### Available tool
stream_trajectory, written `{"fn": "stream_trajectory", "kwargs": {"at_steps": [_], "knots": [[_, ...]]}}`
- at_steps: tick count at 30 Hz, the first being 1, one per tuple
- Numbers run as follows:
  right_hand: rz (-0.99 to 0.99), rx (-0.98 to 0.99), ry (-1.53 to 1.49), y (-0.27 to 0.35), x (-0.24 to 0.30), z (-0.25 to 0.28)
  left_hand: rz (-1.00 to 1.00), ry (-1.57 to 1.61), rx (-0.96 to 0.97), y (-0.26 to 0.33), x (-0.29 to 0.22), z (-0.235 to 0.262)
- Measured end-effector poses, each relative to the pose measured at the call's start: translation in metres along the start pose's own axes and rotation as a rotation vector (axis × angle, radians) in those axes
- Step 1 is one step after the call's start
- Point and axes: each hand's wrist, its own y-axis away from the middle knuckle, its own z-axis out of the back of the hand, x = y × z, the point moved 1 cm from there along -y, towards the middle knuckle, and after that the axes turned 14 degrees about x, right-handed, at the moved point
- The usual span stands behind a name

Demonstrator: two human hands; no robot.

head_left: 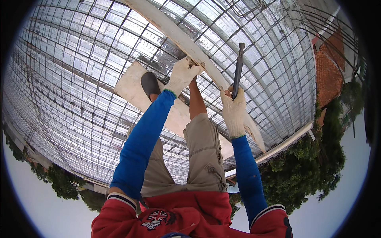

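Observation:
My left hand (181,76), in a white knitted glove with a blue sleeve, curls its fingers on the edge of a long pale wooden plank (170,29) that runs diagonally over a steel rebar grid (79,59). My right hand (234,113), also gloved, is closed around the handle of a dark metal hammer-like tool (238,67). The tool points up and away from me, just right of the plank. My legs in khaki shorts (202,150) are between my arms. One foot in a dark sandal (150,84) stands on a wider flat board (131,85).
The rebar grid lies over shiny silver sheeting (258,35) and fills most of the view. A pale edge board (285,142) borders it at the right. Beyond are trees (301,174), a red tiled roof (327,71) and bright sky.

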Motion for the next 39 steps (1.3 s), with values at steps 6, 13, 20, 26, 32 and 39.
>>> {"fn": "stream_trajectory", "kwargs": {"at_steps": [6,13,20,26,32,39], "knots": [[0.103,0.146,0.45,-0.006,0.0,-0.006,0.009,-0.139,0.055,-0.002,-0.012,0.004],[0.079,0.171,0.318,-0.011,0.005,-0.003,0.061,-0.399,0.069,-0.006,-0.007,0.006],[0.074,0.103,0.414,-0.043,0.02,-0.002,0.032,-0.806,0.139,0.004,-0.015,0.004],[0.149,0.121,0.511,-0.091,-0.003,-0.015,0.061,-0.777,-0.032,0.012,0.025,-0.019],[0.058,0.123,0.512,-0.107,-0.002,0.011,0.319,-0.226,-0.1,0.088,0.102,-0.055],[0.045,0.252,0.522,-0.105,0.003,0.001,0.076,0.43,-0.551,-0.008,-0.033,0.111]]}}
